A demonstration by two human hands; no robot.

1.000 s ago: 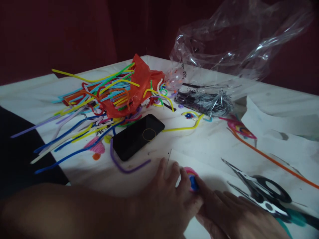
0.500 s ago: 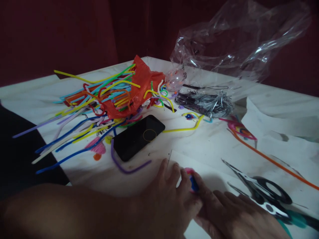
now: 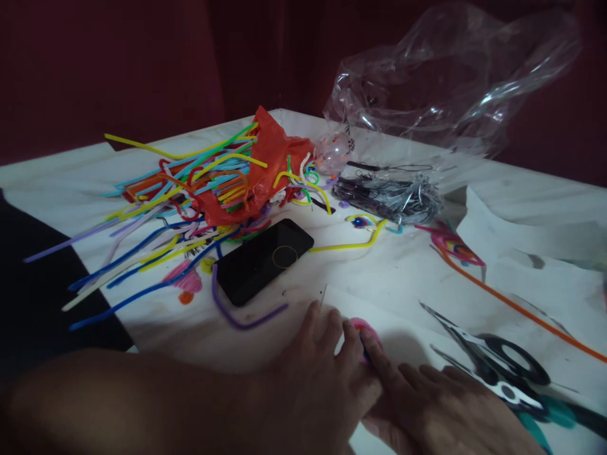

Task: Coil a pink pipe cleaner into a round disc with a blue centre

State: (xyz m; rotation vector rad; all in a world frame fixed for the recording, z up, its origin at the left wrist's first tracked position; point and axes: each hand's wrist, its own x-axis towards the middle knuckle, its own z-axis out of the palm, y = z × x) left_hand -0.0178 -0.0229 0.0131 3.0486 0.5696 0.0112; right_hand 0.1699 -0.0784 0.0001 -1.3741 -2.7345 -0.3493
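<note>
A small piece with a pink rim (image 3: 359, 323) lies on a sheet of white paper (image 3: 334, 297), mostly hidden by fingers; its exact kind I cannot make out. My left hand (image 3: 322, 373) lies flat with fingers spread over the paper, its fingertips beside the pink piece. My right hand (image 3: 427, 404) reaches in from the right, its index finger stretched out and pressing on the piece. The right thumb is partly covered. Right of the hands lie black-and-white scissors (image 3: 478, 354) with parted blades.
A black phone (image 3: 265, 259) lies ahead of my left hand, with a bent purple pipe cleaner (image 3: 246, 326) near it. Behind are a red bag (image 3: 270, 151) of colourful pipe cleaners and a clear plastic bag (image 3: 427, 88). An orange pipe cleaner (image 3: 516, 308) stretches along the right.
My right index finger has moved forward onto the coloured piece, covering the blue part that showed before. My left hand has stayed almost still.
</note>
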